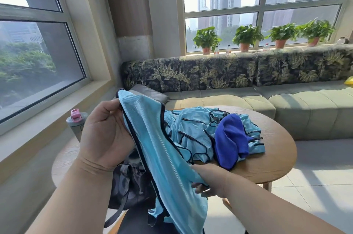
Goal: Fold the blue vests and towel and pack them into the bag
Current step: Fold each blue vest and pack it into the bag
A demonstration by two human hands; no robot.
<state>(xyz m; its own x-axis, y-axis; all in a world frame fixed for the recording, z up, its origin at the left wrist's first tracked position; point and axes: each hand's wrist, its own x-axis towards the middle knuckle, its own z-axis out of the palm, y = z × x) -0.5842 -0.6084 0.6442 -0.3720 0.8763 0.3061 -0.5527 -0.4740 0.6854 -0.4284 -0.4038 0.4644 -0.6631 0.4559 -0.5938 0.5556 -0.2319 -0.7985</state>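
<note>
I hold one light blue vest [162, 157] with dark trim up in front of me. My left hand [104, 134] grips its upper edge. Lower down, my right hand [210, 180] pinches the vest's right side. More light blue vests [193, 128] lie in a crumpled pile on the round wooden table [271, 161]. A dark blue towel [229, 142] is draped over the right of that pile. The dark grey bag [129, 182] sits below my left hand at the table's near edge, partly hidden by the held vest.
A grey bottle with a pink cap [76, 121] stands at the table's left. A sofa [248, 100] with a leaf-patterned back runs behind the table, a grey cushion [149, 92] at its left end. Potted plants [246, 36] line the window sill. Tiled floor lies to the right.
</note>
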